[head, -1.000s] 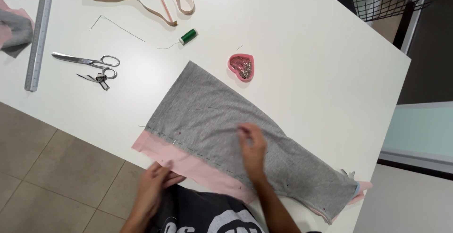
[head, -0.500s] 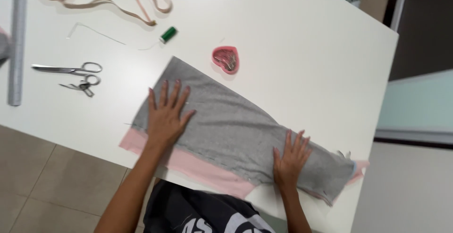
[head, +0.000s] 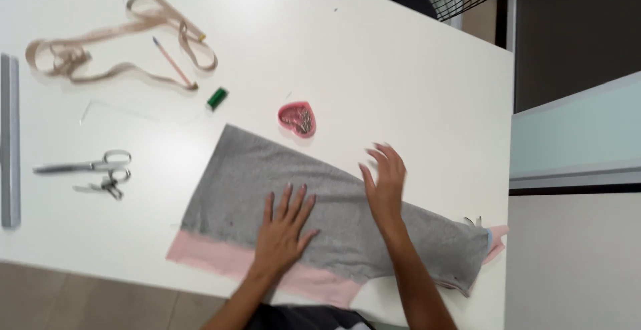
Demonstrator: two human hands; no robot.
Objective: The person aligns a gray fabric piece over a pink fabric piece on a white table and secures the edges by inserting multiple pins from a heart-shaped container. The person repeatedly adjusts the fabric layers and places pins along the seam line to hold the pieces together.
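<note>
A grey cloth with a pink band along its near edge lies flat on the white table. My left hand rests palm down on the grey cloth near the pink band, fingers spread. My right hand is open with fingers apart, blurred, over the cloth's far edge toward the middle. Neither hand holds anything.
A pink heart-shaped dish of pins sits just beyond the cloth. A green thread spool, a pencil, a beige measuring tape, two scissors and a grey ruler lie to the left. The table's edge is close at right.
My left hand slid right and nearer along the cloth. My right hand left the cloth's right end and moved left and away, toward the far edge.
</note>
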